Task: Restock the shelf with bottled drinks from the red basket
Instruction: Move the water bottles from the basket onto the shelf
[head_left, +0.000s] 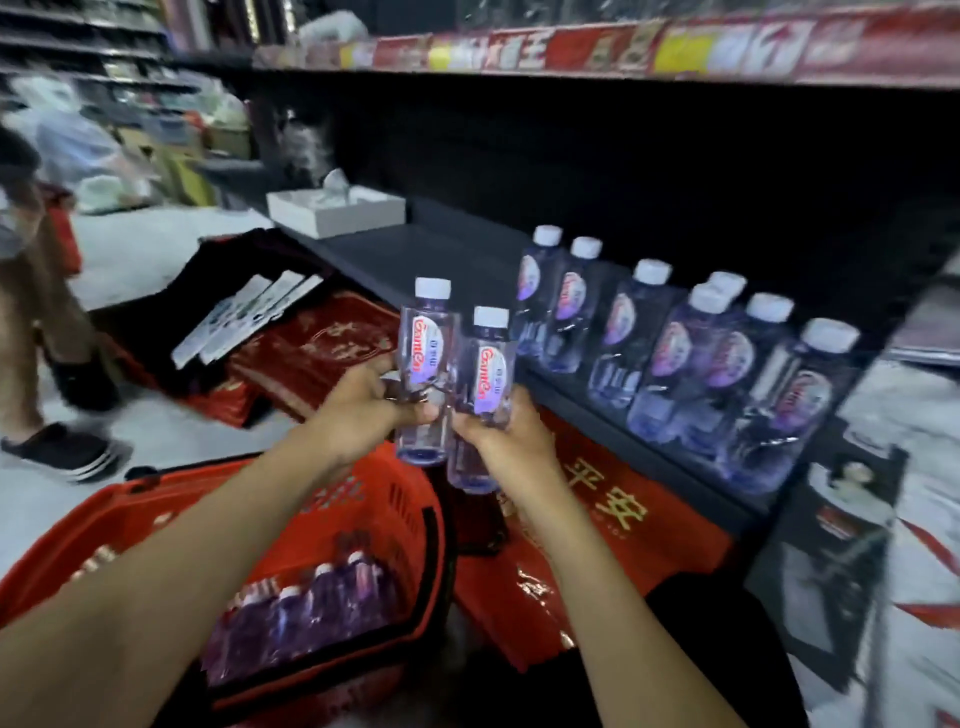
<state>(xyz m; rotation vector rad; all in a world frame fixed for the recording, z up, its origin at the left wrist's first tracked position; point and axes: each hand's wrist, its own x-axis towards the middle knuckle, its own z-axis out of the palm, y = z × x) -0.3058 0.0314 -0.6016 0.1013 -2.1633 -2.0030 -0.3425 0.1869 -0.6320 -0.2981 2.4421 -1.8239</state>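
Shop aisle, dark low shelf (415, 254) ahead of me, red price-strip edge of the shelf above (571, 49) along the top. Seven bottles (670, 353) with white caps already stand on the low shelf at right, in a loose row, one tucked behind another. White tissue box (335, 210) sits further back on the same shelf, well apart from them. My left hand (363, 405) is clamped around the middle of one bottle (427, 364), held upright; my right hand (501, 434) is clamped around a second bottle (483, 395), also upright. Both held bottles touch side by side, in the air just short of the shelf edge, near the leftmost standing bottle. Red basket (156, 514) is below my left forearm on the floor, more bottles (311, 603) lying inside it, blurred. Red printed packs (613, 525) lie on the floor under the shelf front, between basket and shelf. Someone's leg and dark shoe (62, 449) at far left. Whole view is motion-blurred, labels only partly readable.
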